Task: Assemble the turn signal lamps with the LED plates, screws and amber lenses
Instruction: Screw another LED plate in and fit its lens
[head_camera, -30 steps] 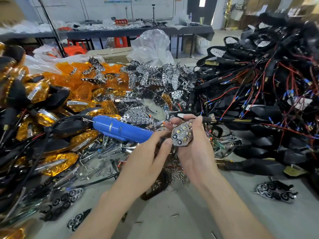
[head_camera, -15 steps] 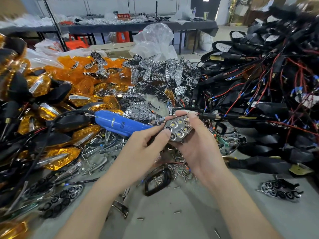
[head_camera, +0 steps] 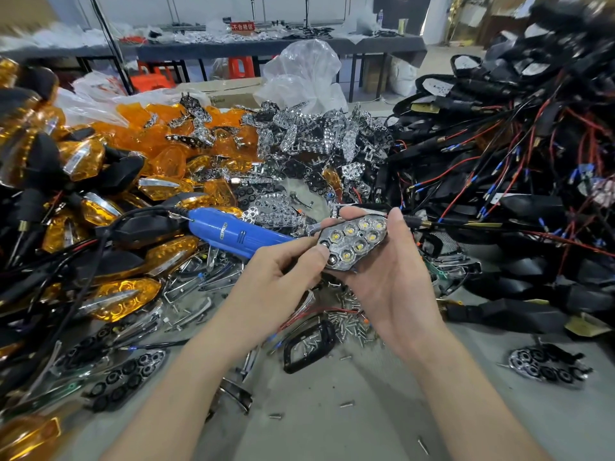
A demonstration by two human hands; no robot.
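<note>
Chrome LED plate (head_camera: 352, 242) in right hand (head_camera: 396, 287)

1. The plate (head_camera: 352, 242) you hold is chrome, patterned with hexagonal cells, each with a pale yellow centre.
2. Your screwdriver (head_camera: 233, 232) is bright blue.
3. To your left, the lenses (head_camera: 159, 141) are amber. The lamps (head_camera: 123, 299) there show amber honeycomb faces with chrome strips on black bodies.
4. Ahead of you, the plates (head_camera: 319, 138) are shiny chrome.
5. To your right, the wires (head_camera: 499, 154) are red and black with blue tips.
6. The screws (head_camera: 346, 322) are silver and your table (head_camera: 332, 434) is grey.
7. Behind, you see a red sign (head_camera: 242, 26) with white characters, an orange stool (head_camera: 151, 81) and clear bags (head_camera: 306, 71).
</note>
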